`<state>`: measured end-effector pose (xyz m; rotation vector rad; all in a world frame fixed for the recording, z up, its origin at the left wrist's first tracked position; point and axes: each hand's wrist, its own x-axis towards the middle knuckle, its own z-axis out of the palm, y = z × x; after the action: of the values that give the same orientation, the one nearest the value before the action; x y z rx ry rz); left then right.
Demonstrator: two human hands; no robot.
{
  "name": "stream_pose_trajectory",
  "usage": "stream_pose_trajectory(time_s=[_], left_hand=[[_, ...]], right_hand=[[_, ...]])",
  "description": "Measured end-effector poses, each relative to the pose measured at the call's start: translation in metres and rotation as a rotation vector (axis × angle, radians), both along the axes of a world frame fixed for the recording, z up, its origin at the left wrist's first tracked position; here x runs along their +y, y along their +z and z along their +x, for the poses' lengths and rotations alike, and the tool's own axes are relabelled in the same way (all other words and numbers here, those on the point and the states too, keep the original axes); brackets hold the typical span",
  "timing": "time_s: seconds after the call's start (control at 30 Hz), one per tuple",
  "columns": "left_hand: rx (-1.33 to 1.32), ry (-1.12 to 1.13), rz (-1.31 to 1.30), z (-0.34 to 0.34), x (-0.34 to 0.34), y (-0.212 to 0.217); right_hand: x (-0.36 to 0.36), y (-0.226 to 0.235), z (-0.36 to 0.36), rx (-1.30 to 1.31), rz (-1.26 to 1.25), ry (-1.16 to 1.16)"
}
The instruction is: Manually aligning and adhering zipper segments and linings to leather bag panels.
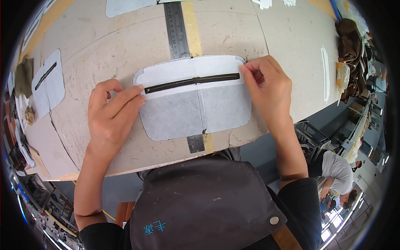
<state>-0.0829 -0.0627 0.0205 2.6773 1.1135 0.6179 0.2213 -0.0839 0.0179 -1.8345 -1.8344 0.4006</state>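
A white fabric panel (173,114) with rounded corners lies flat in front of me. A long dark slot (218,78) with a narrow line inside it crosses a lighter strip along its far part, and a seam runs down its middle. At the panel's left edge, by the slot's end, my left hand (109,118) pinches with thumb and fingers. My right hand (270,89) grips the upper right edge between thumb and forefinger. Under the panel, a steel ruler (177,33) sticks out at the far and near sides.
The worktable (291,37) carries a yellow tape strip (191,25) beside the ruler. A similar slotted panel (50,83) lies at left, another white piece (129,6) at the far edge. White strips (325,75), a bottle (343,77) and brown material (352,46) are at right. A person (336,171) sits beyond.
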Motion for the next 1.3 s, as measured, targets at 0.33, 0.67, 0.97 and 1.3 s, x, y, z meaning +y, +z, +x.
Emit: stream_pose_trajectory(time_s=[0.33,0.67,0.97,1.3], left_hand=[[-0.151,0.010,0.044,0.025,-0.012,-0.007],[-0.281,-0.246,0.014,0.118,-0.014,-0.025],[-0.169,-0.201,0.073,0.124,-0.010,-0.028],[-0.132,-0.186,0.043,0.123,-0.008,-0.027]], right_hand=[[0.000,-0.004,0.003,-0.010,0.070,0.022],[-0.001,-0.007,0.003,0.074,0.067,0.014],[-0.002,-0.010,0.004,0.028,0.075,0.034],[-0.002,-0.012,0.006,0.029,0.104,0.052]])
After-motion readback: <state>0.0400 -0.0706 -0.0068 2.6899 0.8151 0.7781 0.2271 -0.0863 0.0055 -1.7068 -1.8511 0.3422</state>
